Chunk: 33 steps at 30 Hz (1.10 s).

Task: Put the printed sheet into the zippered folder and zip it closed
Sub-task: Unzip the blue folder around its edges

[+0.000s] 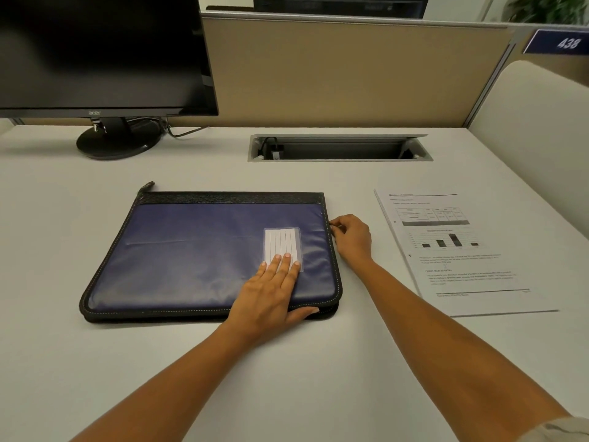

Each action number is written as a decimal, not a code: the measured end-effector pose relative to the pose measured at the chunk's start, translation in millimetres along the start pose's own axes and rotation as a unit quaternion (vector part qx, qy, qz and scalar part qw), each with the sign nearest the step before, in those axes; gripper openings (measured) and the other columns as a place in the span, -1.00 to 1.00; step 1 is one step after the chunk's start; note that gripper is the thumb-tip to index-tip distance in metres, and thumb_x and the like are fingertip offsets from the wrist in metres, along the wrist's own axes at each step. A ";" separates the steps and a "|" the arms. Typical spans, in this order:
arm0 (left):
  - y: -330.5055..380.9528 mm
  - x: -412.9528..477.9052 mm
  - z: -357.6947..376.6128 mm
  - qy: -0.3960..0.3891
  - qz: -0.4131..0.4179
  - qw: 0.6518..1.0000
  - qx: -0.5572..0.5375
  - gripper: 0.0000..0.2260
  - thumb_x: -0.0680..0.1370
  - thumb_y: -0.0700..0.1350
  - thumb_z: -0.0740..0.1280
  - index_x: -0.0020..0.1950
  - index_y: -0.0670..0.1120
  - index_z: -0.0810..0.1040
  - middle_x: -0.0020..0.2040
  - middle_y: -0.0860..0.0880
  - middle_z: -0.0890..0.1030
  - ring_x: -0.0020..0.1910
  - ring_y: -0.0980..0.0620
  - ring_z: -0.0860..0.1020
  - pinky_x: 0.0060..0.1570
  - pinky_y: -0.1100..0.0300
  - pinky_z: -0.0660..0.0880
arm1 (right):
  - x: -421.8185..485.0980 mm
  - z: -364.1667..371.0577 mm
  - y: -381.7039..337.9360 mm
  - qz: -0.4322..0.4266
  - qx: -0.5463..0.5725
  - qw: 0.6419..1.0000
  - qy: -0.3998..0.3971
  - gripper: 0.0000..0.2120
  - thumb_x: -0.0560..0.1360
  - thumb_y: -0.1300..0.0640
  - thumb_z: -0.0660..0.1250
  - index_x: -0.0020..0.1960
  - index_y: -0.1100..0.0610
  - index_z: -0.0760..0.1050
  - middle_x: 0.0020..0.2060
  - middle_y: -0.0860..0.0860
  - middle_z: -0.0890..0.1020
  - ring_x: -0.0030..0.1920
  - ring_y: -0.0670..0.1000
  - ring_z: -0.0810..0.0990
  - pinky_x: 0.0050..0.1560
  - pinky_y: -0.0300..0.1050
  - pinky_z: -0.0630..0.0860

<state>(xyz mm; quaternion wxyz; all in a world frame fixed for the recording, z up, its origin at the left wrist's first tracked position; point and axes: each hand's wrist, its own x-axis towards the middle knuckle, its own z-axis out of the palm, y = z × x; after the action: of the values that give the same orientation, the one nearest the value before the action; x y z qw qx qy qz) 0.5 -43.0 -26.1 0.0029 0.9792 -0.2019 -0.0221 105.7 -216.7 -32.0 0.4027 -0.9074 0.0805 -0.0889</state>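
A blue zippered folder (191, 250) with black trim lies flat and closed in the middle of the desk, a white label card (282, 242) on its cover. My left hand (271, 291) presses flat on the cover near the front right corner, fingers on the label, thumb over the front edge. My right hand (352, 236) is at the folder's right edge, fingers pinched on the zipper pull (331, 224). The printed sheet (459, 250), with a table, a bar chart and text, lies flat on the desk to the right of the folder.
A black monitor (98, 52) on a round stand (118, 141) fills the back left. An open cable hatch (339, 148) is sunk into the desk behind the folder. A beige partition (350, 74) closes the back, a curved panel (535, 138) the right.
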 end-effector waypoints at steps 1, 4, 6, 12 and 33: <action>0.2 -0.3 -0.6 -0.003 0.002 1.000 -0.001 -0.23 0.52 0.32 -0.24 0.21 -0.16 0.54 0.16 -0.15 0.61 0.13 -0.08 0.60 0.06 0.05 0.52 | -3.7 -0.9 1.1 -0.002 0.000 1.000 0.000 -0.80 0.53 0.20 0.25 0.06 0.27 0.56 0.08 0.17 0.60 0.02 0.14 0.57 -0.03 -0.16 0.41; -0.1 -2.3 -1.6 -0.002 -0.002 1.000 -0.009 -0.21 0.51 0.34 -0.25 0.23 -0.17 0.53 0.17 -0.16 0.60 0.14 -0.10 0.59 0.09 0.03 0.51 | -14.4 -3.3 3.6 -0.007 0.000 1.000 -0.002 -0.81 0.53 0.21 0.25 0.06 0.27 0.56 0.07 0.17 0.60 0.02 0.14 0.57 -0.03 -0.19 0.41; 2.3 -3.9 -4.6 0.014 -0.009 0.999 -0.032 -0.12 0.45 0.40 -0.31 0.32 -0.19 0.43 0.29 -0.20 0.51 0.26 -0.15 0.50 0.21 -0.04 0.41 | -19.3 -4.2 4.6 -0.008 0.003 1.000 -0.002 -0.80 0.54 0.20 0.24 0.07 0.26 0.55 0.08 0.17 0.60 0.03 0.13 0.57 -0.02 -0.20 0.41; 10.0 1.7 -18.2 0.011 0.010 1.000 -0.003 -0.16 0.40 0.44 -0.06 0.49 -0.11 0.06 0.50 -0.18 0.15 0.47 -0.14 0.16 0.39 0.03 0.22 | -21.9 -6.0 0.7 0.009 0.017 1.000 0.000 -0.77 0.54 0.18 0.23 0.15 0.19 0.55 0.12 0.14 0.59 0.08 0.12 0.56 0.03 -0.20 0.41; 3.9 16.8 -2.3 -0.019 0.071 0.997 0.010 -0.19 0.42 0.41 -0.11 0.51 -0.06 -0.15 0.55 -0.06 -0.09 0.52 -0.07 -0.08 0.46 -0.07 -0.10 | -26.8 -9.2 1.7 -0.009 0.008 1.000 -0.021 -0.78 0.53 0.23 0.23 0.12 0.23 0.56 0.07 0.19 0.58 0.05 0.15 0.54 0.00 -0.19 0.38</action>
<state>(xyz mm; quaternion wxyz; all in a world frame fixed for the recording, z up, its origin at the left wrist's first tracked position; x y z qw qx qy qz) 14.5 -53.2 -24.5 -0.0091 0.9617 -0.2712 -0.0390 77.5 -218.6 -29.8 0.4106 -0.9066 0.0630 -0.0736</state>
